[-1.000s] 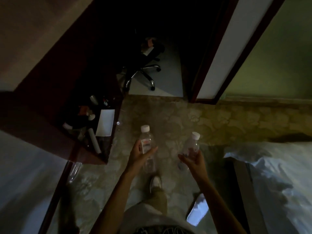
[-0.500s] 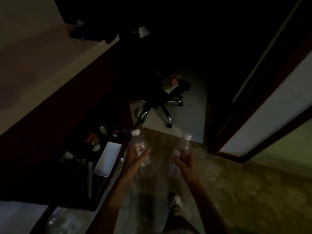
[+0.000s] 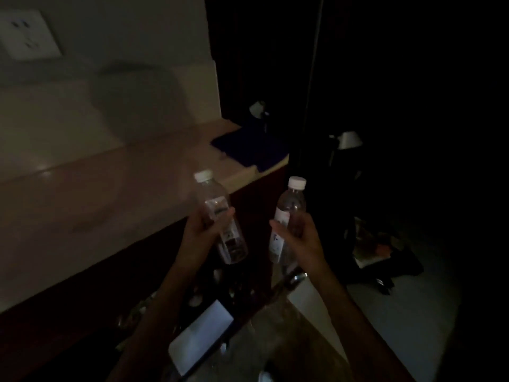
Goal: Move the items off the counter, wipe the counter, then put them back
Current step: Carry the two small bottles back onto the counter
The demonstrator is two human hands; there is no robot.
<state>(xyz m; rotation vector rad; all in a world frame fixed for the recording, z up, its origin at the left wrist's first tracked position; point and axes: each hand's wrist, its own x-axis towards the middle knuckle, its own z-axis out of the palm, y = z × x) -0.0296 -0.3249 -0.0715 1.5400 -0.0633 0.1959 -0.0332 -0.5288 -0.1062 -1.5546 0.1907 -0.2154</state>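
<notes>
Left hand [image 3: 205, 230]: wrapped around the middle of the left bottle [image 3: 220, 216], a clear plastic bottle with white cap and label, held tilted, cap leaning left and far. Held in the air just past the near edge of the surface [image 3: 104, 188], not touching it.

Right hand [image 3: 298, 235]: wrapped around the middle of the right bottle [image 3: 287, 219], same clear plastic with white cap, near upright, label facing left. Held in the air to the right of the surface edge, over the dark gap beside it.

Two bottles apart from each other, side by side, caps at about one height.

Surface: pale, dimly lit, running from near left to far right; mostly bare in the lit part. Dark blue cloth [image 3: 248, 150] lying at its far right end.

Wall socket [image 3: 26, 34]: white, far left on the wall.

Lower shelf [image 3: 220, 293]: dark, beneath the hands, holding small items too dim to tell, plus a white flat card [image 3: 201, 334] at its near end.

Office chair [image 3: 380, 255]: right, on the floor, well apart.
</notes>
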